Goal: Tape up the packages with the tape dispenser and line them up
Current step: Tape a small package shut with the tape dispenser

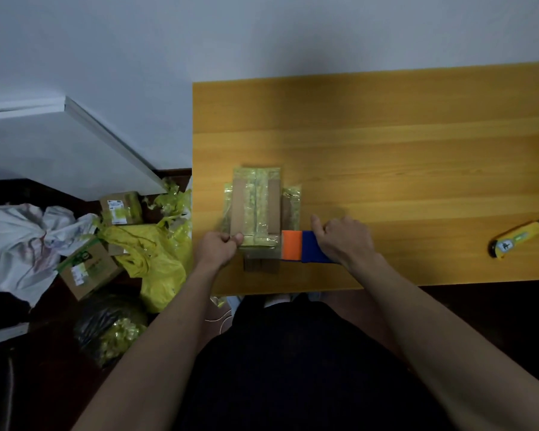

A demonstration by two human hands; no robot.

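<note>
Pale wall behind a wooden table (386,135), viewed from above; dark floor to the left. A cardboard package (257,209), striped lengthwise with glossy yellow-green tape, lies near the table's front-left corner, between the two hands. The left hand (220,248) is curled closed at the package's near-left corner, thumb and fingers pinching what appears to be the edge of the tape or the box; blur prevents telling which. The right hand (344,239) is wrapped around the blue handle of the tape dispenser (304,246), index finger extended forward; the dispenser's orange head touches the package's near-right side. A yellow utility knife (521,236) lies well apart on the table's right side, near the front edge.

On the floor beside the table: a small labelled cardboard box (120,207) and a larger cardboard box (87,270), both closed, contents not visible; a yellow plastic bag (156,262) between them and the table; a crumpled white sheet (22,244) further left; a dark bag (111,326) holding crumpled yellow-green tape scraps. Nothing lies between the hands and the package.
</note>
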